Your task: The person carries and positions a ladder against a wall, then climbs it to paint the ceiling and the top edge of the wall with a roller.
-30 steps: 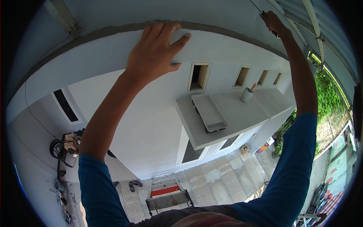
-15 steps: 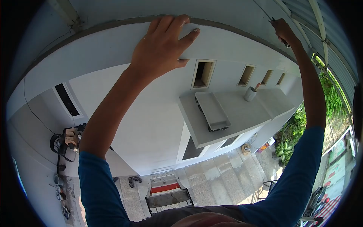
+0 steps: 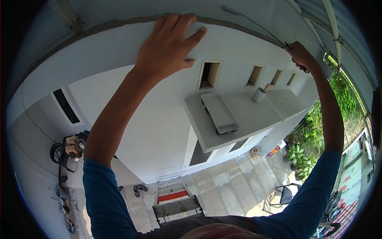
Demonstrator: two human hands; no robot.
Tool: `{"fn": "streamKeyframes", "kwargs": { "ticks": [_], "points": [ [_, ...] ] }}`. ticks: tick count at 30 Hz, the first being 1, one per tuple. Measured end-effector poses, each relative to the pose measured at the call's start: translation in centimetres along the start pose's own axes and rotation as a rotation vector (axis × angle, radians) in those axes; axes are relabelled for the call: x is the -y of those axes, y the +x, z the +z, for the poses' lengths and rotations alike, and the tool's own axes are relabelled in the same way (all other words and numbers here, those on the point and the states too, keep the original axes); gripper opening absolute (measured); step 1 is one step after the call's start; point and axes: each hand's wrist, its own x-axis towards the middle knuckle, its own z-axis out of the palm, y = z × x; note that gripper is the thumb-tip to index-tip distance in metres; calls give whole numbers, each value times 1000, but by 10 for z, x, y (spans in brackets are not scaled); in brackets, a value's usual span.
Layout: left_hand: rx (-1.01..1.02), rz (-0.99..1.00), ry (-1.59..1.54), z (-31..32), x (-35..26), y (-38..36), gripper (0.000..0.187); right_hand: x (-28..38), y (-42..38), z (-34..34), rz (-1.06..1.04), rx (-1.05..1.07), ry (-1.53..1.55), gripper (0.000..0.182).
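My left hand (image 3: 165, 46) rests on the wall's dark upper ledge (image 3: 131, 20), its fingertips hooked over the edge and thumb spread apart. At the upper right, my right hand (image 3: 301, 56) is closed around the handle of a paint roller (image 3: 231, 10). The roller's thin metal rod reaches up and left from my hand, and its small grey head lies against the upper wall. Below, a paint tray (image 3: 221, 113) sits on a projecting concrete slab (image 3: 195, 119). Near the tray a pot (image 3: 259, 95) stands with a brush in it.
Small framed openings (image 3: 209, 75) line the wall above the slab. Far beneath me are the tiled floor (image 3: 223, 179), a ladder or scaffold step (image 3: 177, 207), a chair (image 3: 286, 195) and sandals (image 3: 139, 189). Metal roof beams (image 3: 332, 18) and plants (image 3: 300, 159) are at the right.
My right hand has moved downward with the paint roller, and its head has come into view at the top. My left hand stays on the ledge. The view has shifted slightly.
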Motion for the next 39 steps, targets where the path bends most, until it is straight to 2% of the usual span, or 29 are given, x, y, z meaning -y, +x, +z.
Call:
{"fn": "streamKeyframes", "kwargs": {
  "ticks": [4,6,8,10,11,16,18,21,25,27,29,33,35,39],
  "points": [
    [-12,12,-10,0,1,-1,76,9,20,-6,32,-92,3,37],
    [-21,18,-16,0,1,0,76,-3,64,-4,-106,-213,108,42],
    [-23,18,-3,0,1,-1,76,-16,130,-12,-198,-260,83,46],
    [-9,9,4,0,1,-2,76,-4,144,-22,-170,-267,156,47],
    [-3,12,12,-1,2,-1,76,2,145,-29,-135,-284,233,49],
    [-21,5,-7,-2,0,-2,75,-12,85,-26,-104,-212,66,45],
    [-13,-3,-5,-2,2,-1,74,-27,59,-23,-139,-18,57,41],
    [-15,1,-9,0,0,-1,76,-27,20,-22,-25,103,57,39],
    [-11,5,-20,0,2,0,78,-32,3,-9,13,155,45,39],
    [-9,11,-23,-1,1,0,78,-34,1,-1,9,142,47,39],
    [14,5,-16,-2,1,0,79,-35,-1,2,64,103,176,36],
    [9,12,-1,0,1,0,80,-37,9,-4,110,88,124,36],
    [21,0,-2,-1,0,0,81,-40,17,-1,40,-11,37,37],
    [11,5,1,-2,0,-2,81,-44,51,-10,4,-53,163,40]
  ]
}}
